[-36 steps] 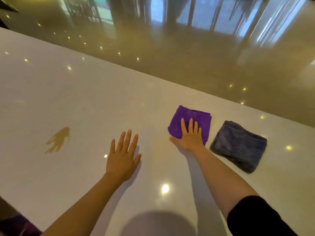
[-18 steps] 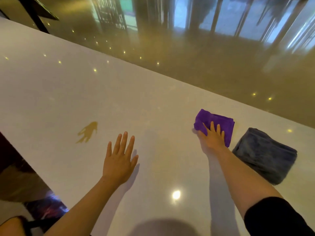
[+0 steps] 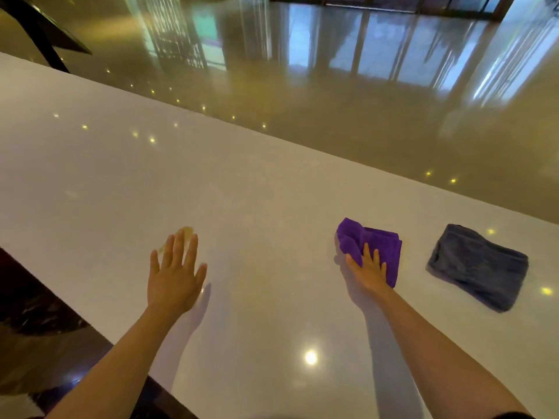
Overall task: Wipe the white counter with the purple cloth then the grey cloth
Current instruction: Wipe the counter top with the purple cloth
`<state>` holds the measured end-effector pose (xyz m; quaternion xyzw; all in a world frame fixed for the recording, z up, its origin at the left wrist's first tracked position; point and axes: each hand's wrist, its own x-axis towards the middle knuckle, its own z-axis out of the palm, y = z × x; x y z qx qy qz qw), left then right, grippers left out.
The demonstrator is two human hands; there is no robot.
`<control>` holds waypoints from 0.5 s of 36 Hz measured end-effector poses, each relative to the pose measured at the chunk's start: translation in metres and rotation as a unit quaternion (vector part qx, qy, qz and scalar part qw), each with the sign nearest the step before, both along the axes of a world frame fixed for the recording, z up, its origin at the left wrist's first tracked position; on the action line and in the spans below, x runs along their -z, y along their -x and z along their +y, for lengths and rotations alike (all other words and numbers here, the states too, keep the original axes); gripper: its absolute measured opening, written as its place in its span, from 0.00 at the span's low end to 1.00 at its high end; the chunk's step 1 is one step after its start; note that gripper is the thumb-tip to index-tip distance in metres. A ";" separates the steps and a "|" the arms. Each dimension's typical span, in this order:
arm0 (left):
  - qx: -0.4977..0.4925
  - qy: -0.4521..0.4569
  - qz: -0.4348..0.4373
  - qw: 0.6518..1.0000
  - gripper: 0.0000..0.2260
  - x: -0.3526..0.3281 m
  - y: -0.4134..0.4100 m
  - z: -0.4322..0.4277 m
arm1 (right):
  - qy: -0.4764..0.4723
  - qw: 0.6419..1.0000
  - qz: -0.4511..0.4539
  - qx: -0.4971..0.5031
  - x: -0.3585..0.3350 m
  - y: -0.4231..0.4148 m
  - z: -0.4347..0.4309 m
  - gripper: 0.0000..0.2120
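Purple cloth, plush and bunched, lies right of centre on the glossy white counter, pressed flat under the right hand. Soft grey cloth, folded into a rough rectangle, sits further right, apart. The left hand hovers spread, empty, over a yellowish smear. No writing visible.

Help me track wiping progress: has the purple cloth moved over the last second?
Yes. Under the right hand, the purple cloth has slid left, away from the still grey cloth: the gap between them, nearly closed before, is now clear.
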<state>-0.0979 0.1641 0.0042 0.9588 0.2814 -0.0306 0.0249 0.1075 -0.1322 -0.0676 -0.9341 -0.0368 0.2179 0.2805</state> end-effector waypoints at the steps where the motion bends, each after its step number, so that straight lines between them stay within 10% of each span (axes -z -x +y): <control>1: 0.002 0.001 0.001 1.000 0.29 0.001 0.000 0.011 | 0.002 1.000 -0.004 0.005 0.002 0.005 0.006 0.32; 18: 0.129 0.020 0.034 0.991 0.27 0.035 -0.019 0.183 | 0.063 0.981 -0.068 0.168 0.020 0.060 0.129 0.33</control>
